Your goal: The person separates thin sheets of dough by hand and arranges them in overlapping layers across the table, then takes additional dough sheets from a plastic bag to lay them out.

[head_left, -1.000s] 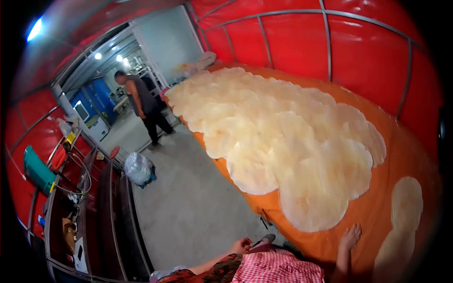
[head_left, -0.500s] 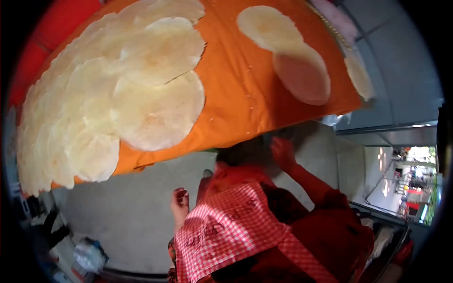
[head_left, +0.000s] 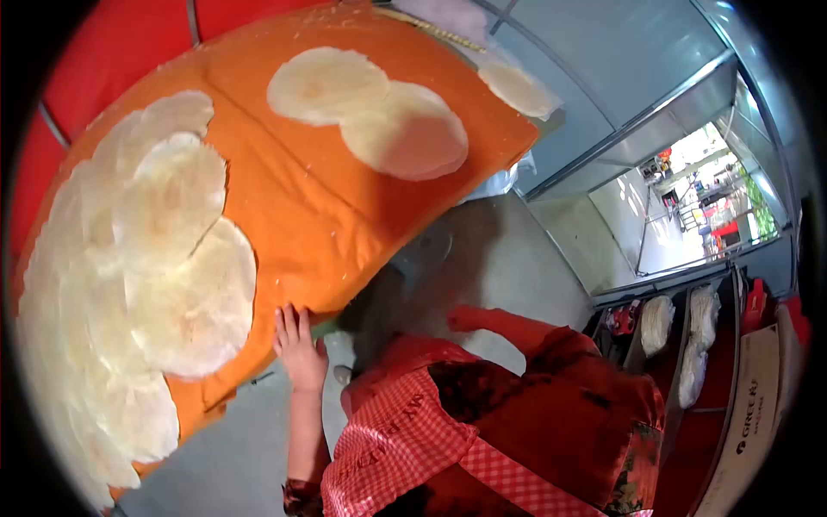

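My left hand (head_left: pixel 299 346) rests with its fingers spread on the front edge of the orange cloth (head_left: pixel 293 224), holding nothing. To its left, many thin round flatbreads (head_left: pixel 185 297) overlap in a wide layer. Two more flatbreads (head_left: pixel 405 129) lie overlapping farther back on the cloth, partly in shadow. One more flatbread (head_left: pixel 519 90) lies at the far right corner. My right hand (head_left: pixel 468 319) is over the floor, off the cloth, beside my body; its fingers look curled, and whether they hold anything is too blurred to make out.
Dark shelves (head_left: pixel 678 388) with plastic-wrapped bundles (head_left: pixel 657 326) and a cardboard box (head_left: pixel 748 414) stand at the lower right. A window or doorway (head_left: pixel 706 207) opens at the right. Red sheeting (head_left: pixel 121 65) lines the back left; the concrete floor (head_left: pixel 525 258) lies beside the table.
The view has swung to the right, away from the doorway with a person. My left hand has come onto the cloth edge from over the floor. My right hand has left the cloth.
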`<state>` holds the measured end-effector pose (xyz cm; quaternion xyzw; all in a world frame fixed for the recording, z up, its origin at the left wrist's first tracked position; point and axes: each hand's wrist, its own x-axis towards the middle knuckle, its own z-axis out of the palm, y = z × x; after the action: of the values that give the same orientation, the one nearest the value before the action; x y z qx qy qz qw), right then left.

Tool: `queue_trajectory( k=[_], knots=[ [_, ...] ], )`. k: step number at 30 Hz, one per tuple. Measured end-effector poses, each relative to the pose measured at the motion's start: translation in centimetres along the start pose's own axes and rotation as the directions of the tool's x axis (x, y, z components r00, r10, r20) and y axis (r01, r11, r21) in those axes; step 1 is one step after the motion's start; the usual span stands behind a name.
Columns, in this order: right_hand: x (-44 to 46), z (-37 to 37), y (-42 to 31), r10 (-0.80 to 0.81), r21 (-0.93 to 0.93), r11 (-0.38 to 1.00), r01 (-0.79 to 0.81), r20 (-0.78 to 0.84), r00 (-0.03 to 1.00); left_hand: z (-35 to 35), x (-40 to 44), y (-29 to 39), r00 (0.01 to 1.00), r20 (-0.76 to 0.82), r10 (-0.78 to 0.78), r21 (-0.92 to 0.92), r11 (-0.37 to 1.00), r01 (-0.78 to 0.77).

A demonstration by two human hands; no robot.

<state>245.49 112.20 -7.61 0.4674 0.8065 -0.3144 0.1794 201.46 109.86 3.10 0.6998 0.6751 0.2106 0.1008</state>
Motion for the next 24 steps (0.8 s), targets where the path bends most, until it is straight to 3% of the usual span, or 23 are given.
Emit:
queue_trajectory(
  k=[6, 9, 10, 12, 15, 17, 19, 20, 22, 24],
  knots=[
    [-2.4, -3.3, 9.2, 0.236, 0.090, 0.969, -0.230, -0.061, 0.970, 0.8, 0.5, 1.8, 0.997, -0.033, -0.064, 0.073, 0.995, 0.066],
    [-0.6, -8.5, 12.2, 0.222, 0.163, 0.971, -0.175, -0.336, 0.915, 2.0, 1.5, 3.0, 0.986, -0.080, -0.147, 0.138, 0.978, 0.157],
    [0.0, -10.5, 12.5, 0.124, 0.060, 0.992, -0.109, -0.520, 0.845, 2.5, 1.7, 3.6, 0.978, -0.094, -0.188, 0.159, 0.966, 0.201],
    [2.7, -17.2, 12.0, 0.225, 0.460, 0.886, 0.063, -0.544, 0.808, 3.7, 2.3, 4.5, 0.964, -0.158, -0.215, 0.189, 0.951, 0.244],
    [7.6, -24.9, 11.4, -0.042, 0.135, 0.944, 0.301, -0.857, 0.514, 4.3, 3.3, 6.0, 0.942, -0.198, -0.272, 0.221, 0.924, 0.314],
    [10.2, -28.9, 11.5, -0.261, -0.113, 0.925, 0.363, -0.883, 0.389, 5.2, 3.7, 5.8, 0.931, -0.215, -0.295, 0.206, 0.918, 0.339],
    [12.8, -30.6, 11.5, -0.319, -0.157, 0.918, 0.363, -0.837, 0.444, 5.5, 3.8, 5.4, 0.915, -0.192, -0.356, 0.161, 0.908, 0.387],
    [14.2, -31.4, 11.5, -0.370, -0.119, 0.850, 0.513, -0.827, 0.422, 5.6, 3.8, 5.1, 0.897, -0.166, -0.410, 0.101, 0.898, 0.429],
    [16.9, -33.0, 11.3, -0.428, -0.112, 0.818, 0.564, -0.773, 0.467, 4.8, 4.6, 6.8, 0.868, -0.157, -0.471, -0.085, 0.882, 0.463],
    [19.6, -34.4, 10.6, -0.462, -0.103, 0.798, 0.593, -0.736, 0.494, 5.4, 5.5, 7.4, 0.838, -0.212, -0.503, -0.051, 0.862, 0.504]
  ],
)
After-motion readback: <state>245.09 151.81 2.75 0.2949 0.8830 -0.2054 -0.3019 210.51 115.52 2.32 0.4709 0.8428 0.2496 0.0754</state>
